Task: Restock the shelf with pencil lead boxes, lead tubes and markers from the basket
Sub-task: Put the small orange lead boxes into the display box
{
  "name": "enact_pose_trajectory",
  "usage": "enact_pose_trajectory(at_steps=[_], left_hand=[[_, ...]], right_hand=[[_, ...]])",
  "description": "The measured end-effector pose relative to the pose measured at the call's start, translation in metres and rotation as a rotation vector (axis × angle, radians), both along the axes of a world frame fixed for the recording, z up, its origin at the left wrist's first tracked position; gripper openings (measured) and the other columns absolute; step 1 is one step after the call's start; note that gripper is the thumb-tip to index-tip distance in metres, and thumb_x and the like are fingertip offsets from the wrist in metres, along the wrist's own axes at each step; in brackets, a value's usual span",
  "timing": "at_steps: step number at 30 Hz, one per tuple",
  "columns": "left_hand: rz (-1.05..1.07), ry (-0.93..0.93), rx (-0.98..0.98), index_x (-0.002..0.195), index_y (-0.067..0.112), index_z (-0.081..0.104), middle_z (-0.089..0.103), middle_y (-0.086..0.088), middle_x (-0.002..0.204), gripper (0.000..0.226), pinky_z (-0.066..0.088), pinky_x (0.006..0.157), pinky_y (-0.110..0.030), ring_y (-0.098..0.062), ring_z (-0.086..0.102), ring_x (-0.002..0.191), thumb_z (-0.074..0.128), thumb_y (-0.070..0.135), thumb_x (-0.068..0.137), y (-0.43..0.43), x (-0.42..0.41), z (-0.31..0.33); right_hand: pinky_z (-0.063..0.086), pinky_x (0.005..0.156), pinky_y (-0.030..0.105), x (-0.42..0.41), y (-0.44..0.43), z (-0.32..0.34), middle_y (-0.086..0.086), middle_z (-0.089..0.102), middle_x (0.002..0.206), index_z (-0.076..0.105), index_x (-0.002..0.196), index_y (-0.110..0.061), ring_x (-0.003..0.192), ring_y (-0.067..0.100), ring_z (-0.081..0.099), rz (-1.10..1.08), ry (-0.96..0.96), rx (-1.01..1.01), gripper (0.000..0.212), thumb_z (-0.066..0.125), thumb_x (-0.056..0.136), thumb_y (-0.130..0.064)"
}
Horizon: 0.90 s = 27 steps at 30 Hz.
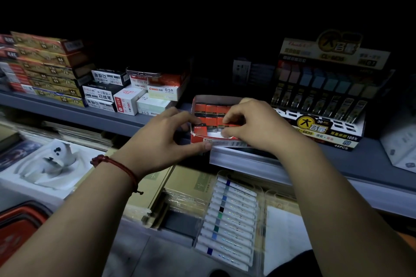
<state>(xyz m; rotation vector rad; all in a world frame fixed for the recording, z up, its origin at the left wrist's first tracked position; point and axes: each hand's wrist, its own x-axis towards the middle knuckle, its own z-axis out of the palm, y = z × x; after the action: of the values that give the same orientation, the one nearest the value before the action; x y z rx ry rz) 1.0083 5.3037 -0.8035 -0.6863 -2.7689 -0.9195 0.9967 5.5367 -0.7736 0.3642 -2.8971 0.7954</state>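
A small open display carton [215, 98] stands on the grey shelf [94, 114], filled with rows of red and black pencil lead boxes [210, 110]. My left hand [162, 139] grips the carton's front left corner, thumb along its front edge. My right hand [254, 123] reaches in from the right and pinches one lead box at the front row. To the right stands a tiered display of lead tubes [319, 96]. Below the shelf lies a clear case of markers [231, 216]. A red basket [20, 227] shows at the lower left corner.
Stacks of pen and refill boxes [126, 94] and brown cartons [49, 67] fill the shelf's left part. A white moulded tray [45, 164] and flat brown packs [186, 184] lie on the lower level. The shelf's back is dark.
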Motion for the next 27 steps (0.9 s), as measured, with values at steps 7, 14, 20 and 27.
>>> enact_pose_trajectory(at_steps=[7, 14, 20, 27], left_hand=[[-0.017, 0.034, 0.035, 0.109, 0.047, 0.061, 0.053, 0.014, 0.102, 0.045, 0.05, 0.077, -0.024, 0.002, 0.054, 0.091, 0.067, 0.072, 0.072, 0.002, -0.001, -0.002], [-0.009, 0.028, 0.069, 0.106, 0.042, 0.065, 0.053, 0.012, 0.101, 0.046, 0.045, 0.07, -0.014, 0.002, 0.054, 0.088, 0.072, 0.069, 0.069, 0.001, -0.003, -0.001], [-0.007, 0.04, 0.085, 0.114, 0.035, 0.066, 0.053, 0.012, 0.104, 0.051, 0.045, 0.071, -0.008, 0.001, 0.055, 0.087, 0.077, 0.061, 0.072, 0.001, -0.001, -0.004], [0.004, 0.047, 0.166, 0.123, 0.041, 0.059, 0.056, 0.015, 0.104, 0.057, 0.047, 0.072, -0.013, -0.006, 0.056, 0.087, 0.082, 0.051, 0.072, -0.004, 0.003, -0.011]], right_hand=[[0.052, 0.083, 0.031, -0.012, -0.027, 0.004, -0.015, 0.051, 0.1, 0.072, 0.109, -0.033, 0.099, 0.01, 0.056, 0.084, -0.024, 0.025, 0.029, 0.081, 0.082, -0.028], [0.05, 0.077, 0.03, -0.021, -0.035, -0.004, -0.016, 0.047, 0.091, 0.071, 0.097, -0.033, 0.088, 0.009, 0.056, 0.047, 0.023, 0.0, 0.017, 0.077, 0.084, -0.025], [0.056, 0.083, 0.039, -0.021, -0.033, -0.003, -0.011, 0.049, 0.102, 0.073, 0.105, -0.042, 0.097, 0.014, 0.056, 0.123, -0.029, -0.008, 0.028, 0.08, 0.082, -0.029], [0.054, 0.087, 0.039, -0.02, -0.031, -0.004, -0.014, 0.055, 0.102, 0.071, 0.105, -0.046, 0.097, 0.009, 0.058, 0.162, -0.033, -0.046, 0.032, 0.08, 0.08, -0.027]])
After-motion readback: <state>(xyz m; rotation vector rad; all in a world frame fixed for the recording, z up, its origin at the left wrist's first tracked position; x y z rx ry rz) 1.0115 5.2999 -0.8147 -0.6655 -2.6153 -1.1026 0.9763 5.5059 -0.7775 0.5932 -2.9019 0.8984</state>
